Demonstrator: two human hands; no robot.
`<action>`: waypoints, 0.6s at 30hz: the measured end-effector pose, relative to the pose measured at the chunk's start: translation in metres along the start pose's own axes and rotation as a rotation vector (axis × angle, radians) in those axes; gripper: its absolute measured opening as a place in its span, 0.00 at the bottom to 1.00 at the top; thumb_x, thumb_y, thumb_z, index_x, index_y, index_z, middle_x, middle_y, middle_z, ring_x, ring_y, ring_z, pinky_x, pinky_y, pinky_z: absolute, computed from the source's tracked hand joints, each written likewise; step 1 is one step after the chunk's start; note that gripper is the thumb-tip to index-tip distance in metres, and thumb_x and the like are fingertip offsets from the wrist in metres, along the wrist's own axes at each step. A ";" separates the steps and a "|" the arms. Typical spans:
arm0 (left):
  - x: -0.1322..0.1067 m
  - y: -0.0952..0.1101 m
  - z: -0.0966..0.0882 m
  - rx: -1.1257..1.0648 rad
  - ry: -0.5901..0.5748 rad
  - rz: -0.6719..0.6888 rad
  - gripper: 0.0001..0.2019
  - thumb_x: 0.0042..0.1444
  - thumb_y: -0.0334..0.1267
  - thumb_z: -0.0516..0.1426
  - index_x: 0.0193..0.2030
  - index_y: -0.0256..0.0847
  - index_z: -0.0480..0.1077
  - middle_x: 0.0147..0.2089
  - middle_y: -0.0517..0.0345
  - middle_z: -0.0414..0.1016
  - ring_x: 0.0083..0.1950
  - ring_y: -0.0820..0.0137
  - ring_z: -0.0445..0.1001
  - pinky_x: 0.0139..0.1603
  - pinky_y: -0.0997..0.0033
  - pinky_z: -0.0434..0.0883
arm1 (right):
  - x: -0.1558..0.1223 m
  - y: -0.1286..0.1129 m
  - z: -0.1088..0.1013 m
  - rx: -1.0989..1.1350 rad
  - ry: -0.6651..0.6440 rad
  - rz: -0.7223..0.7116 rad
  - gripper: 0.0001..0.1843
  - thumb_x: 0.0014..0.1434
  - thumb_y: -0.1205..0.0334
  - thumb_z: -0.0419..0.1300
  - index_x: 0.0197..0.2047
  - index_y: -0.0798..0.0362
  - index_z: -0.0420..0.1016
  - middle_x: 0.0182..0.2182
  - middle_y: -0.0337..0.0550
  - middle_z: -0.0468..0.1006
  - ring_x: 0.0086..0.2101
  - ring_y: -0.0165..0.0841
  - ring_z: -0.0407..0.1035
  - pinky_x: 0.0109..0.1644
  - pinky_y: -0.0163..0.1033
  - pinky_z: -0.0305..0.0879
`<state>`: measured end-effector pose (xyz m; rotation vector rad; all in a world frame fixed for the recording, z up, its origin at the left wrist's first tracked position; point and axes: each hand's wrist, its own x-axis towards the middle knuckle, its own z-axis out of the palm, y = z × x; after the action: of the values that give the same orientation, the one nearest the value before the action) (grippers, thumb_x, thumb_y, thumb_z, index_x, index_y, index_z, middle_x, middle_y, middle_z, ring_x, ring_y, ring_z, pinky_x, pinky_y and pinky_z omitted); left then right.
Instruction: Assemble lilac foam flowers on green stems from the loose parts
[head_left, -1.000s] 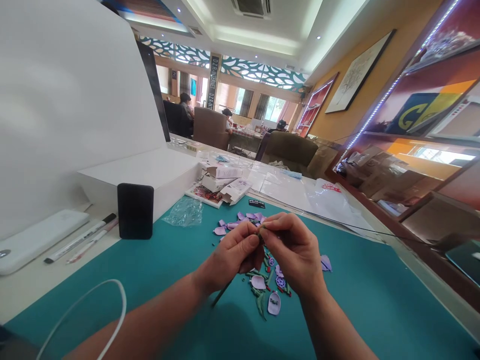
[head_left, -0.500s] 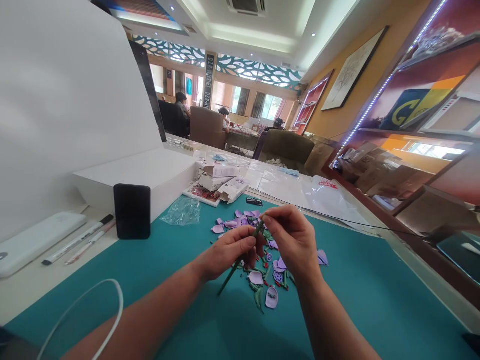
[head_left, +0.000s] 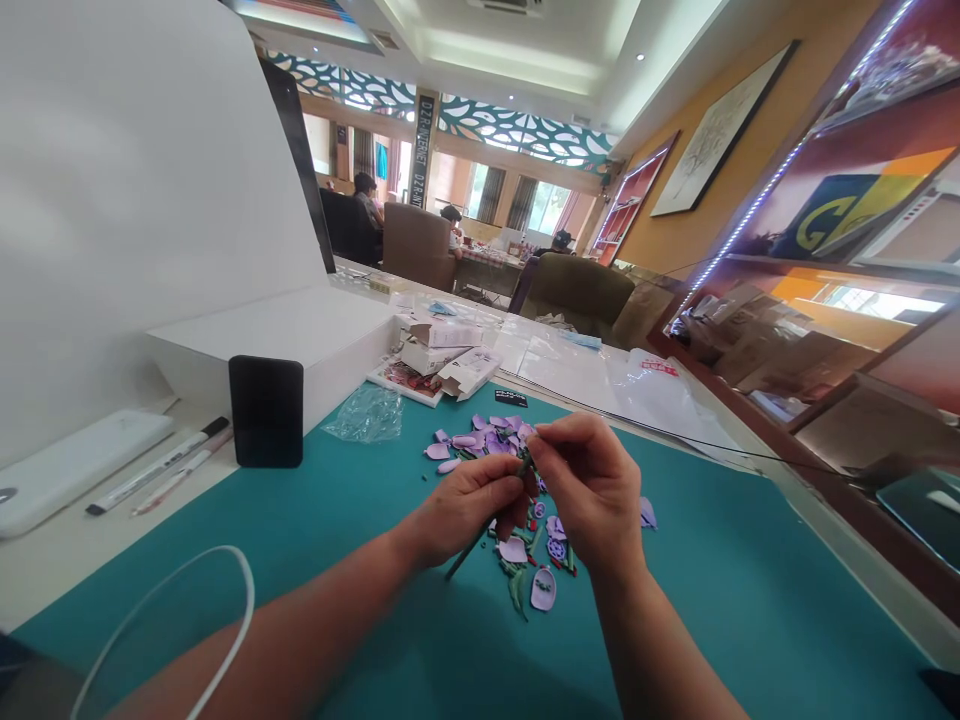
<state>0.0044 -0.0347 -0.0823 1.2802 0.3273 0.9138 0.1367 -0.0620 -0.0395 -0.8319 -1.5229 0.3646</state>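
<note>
My left hand (head_left: 476, 505) is closed round a thin dark green stem (head_left: 466, 557), whose lower end slants down to the left above the mat. At the stem's upper end, my right hand (head_left: 592, 480) pinches with thumb and forefinger; whether a small separate piece sits between those fingertips is hidden. Beneath and behind both hands lies a loose pile of purple petal pieces (head_left: 439, 452), small green and red bits, and a purple wheel-like piece (head_left: 556, 549). Nearer to me are a green leaf piece (head_left: 517, 592) and a lilac petal (head_left: 543, 590) with small dark bits in it.
A teal mat (head_left: 360, 620) covers the table. On the left stand a black upright slab (head_left: 266, 411), a marker (head_left: 157, 468) and a white cable (head_left: 244, 610). Crumpled clear plastic (head_left: 367, 414) and opened small boxes (head_left: 442, 350) lie at the back. People sit farther off.
The stem has tilted flatter and less of its upper end shows above my left fingers. Both hands have shifted slightly right, with the view also moving a little.
</note>
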 end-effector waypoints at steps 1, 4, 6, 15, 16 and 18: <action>0.000 0.000 0.000 0.009 -0.003 -0.002 0.17 0.55 0.51 0.59 0.30 0.37 0.66 0.24 0.62 0.68 0.22 0.77 0.65 0.25 0.75 0.61 | -0.001 0.000 0.000 -0.012 0.015 -0.012 0.08 0.55 0.72 0.61 0.33 0.48 0.72 0.26 0.33 0.72 0.27 0.25 0.68 0.30 0.32 0.66; 0.000 0.001 0.000 0.025 -0.002 0.006 0.18 0.56 0.51 0.58 0.28 0.37 0.66 0.24 0.61 0.68 0.22 0.77 0.64 0.24 0.75 0.61 | -0.002 0.001 0.002 -0.011 0.040 -0.034 0.08 0.55 0.72 0.60 0.33 0.48 0.72 0.26 0.33 0.71 0.28 0.26 0.67 0.30 0.32 0.66; 0.000 0.001 0.000 0.023 -0.001 0.010 0.18 0.56 0.51 0.58 0.28 0.37 0.65 0.24 0.61 0.68 0.22 0.78 0.63 0.24 0.75 0.60 | -0.002 0.002 0.003 0.002 0.055 -0.040 0.08 0.55 0.73 0.60 0.33 0.48 0.72 0.26 0.33 0.71 0.28 0.26 0.67 0.30 0.32 0.66; 0.000 -0.001 0.000 0.027 0.010 0.025 0.17 0.56 0.50 0.58 0.28 0.37 0.65 0.23 0.63 0.66 0.22 0.78 0.61 0.24 0.74 0.58 | -0.003 0.004 0.005 0.050 0.085 -0.007 0.08 0.55 0.72 0.61 0.34 0.47 0.72 0.27 0.35 0.71 0.28 0.28 0.67 0.30 0.35 0.66; 0.000 -0.001 0.000 0.024 0.010 0.025 0.17 0.56 0.50 0.58 0.28 0.37 0.64 0.23 0.63 0.66 0.22 0.78 0.61 0.24 0.74 0.58 | -0.003 0.004 0.005 0.055 0.088 -0.007 0.08 0.55 0.72 0.61 0.34 0.47 0.72 0.27 0.35 0.71 0.29 0.28 0.67 0.30 0.35 0.67; 0.000 -0.002 0.000 0.018 0.012 0.025 0.17 0.56 0.50 0.58 0.29 0.38 0.64 0.24 0.63 0.66 0.22 0.78 0.61 0.23 0.74 0.58 | -0.002 0.005 0.004 0.059 0.088 -0.005 0.08 0.54 0.71 0.61 0.34 0.47 0.72 0.27 0.35 0.72 0.29 0.28 0.68 0.32 0.34 0.68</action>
<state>0.0052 -0.0348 -0.0840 1.2981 0.3301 0.9415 0.1336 -0.0592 -0.0453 -0.7882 -1.4254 0.3631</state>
